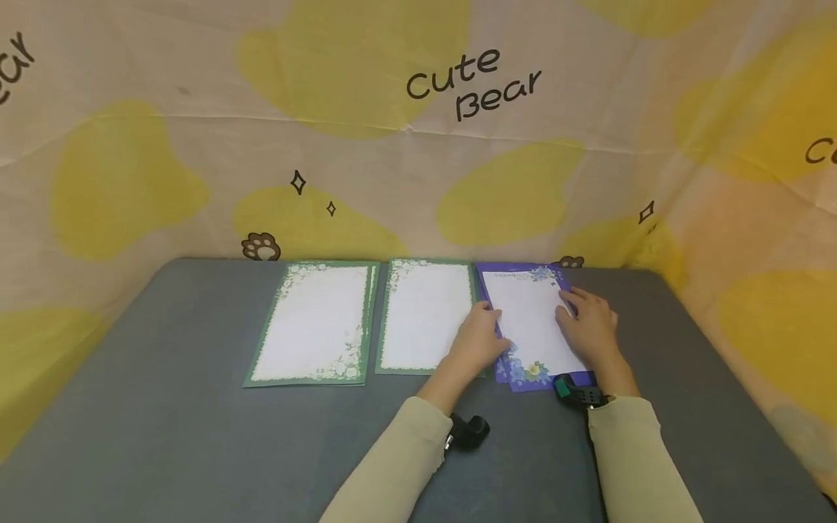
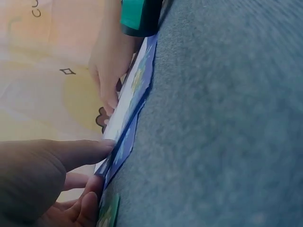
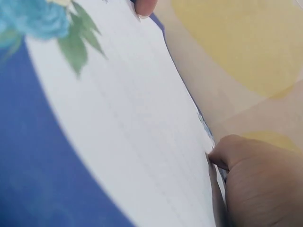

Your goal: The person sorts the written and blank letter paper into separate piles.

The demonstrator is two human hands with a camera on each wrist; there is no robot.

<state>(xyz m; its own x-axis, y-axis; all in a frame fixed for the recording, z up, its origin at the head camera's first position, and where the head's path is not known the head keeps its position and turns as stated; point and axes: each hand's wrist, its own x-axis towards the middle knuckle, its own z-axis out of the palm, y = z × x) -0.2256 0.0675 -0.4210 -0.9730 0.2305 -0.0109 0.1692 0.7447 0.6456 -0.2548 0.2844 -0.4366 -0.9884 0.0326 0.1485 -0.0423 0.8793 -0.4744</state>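
A sheet of purple-bordered letter paper (image 1: pixel 530 312) with blue flowers lies slightly askew over another purple sheet (image 1: pixel 482 280), whose border shows at the left. My left hand (image 1: pixel 476 338) holds the top sheet's left edge, thumb nearer me and fingertips farther back. In the left wrist view, the left thumb (image 2: pixel 87 152) meets the sheet's edge. On the opposite side, my right hand (image 1: pixel 591 327) pinches the right edge, its thumb over the white part. The right wrist view shows that hand (image 3: pixel 258 182) at the paper's rim, with a dark gap beneath the edge.
Green-bordered paper (image 1: pixel 314 319) lies at the left, with more sheet edges under it. Another green-bordered sheet (image 1: pixel 421 312) lies in the middle, partly behind my left hand. The grey table (image 1: pixel 196 436) meets a yellow-patterned cloth (image 1: pixel 353 87) at the back.
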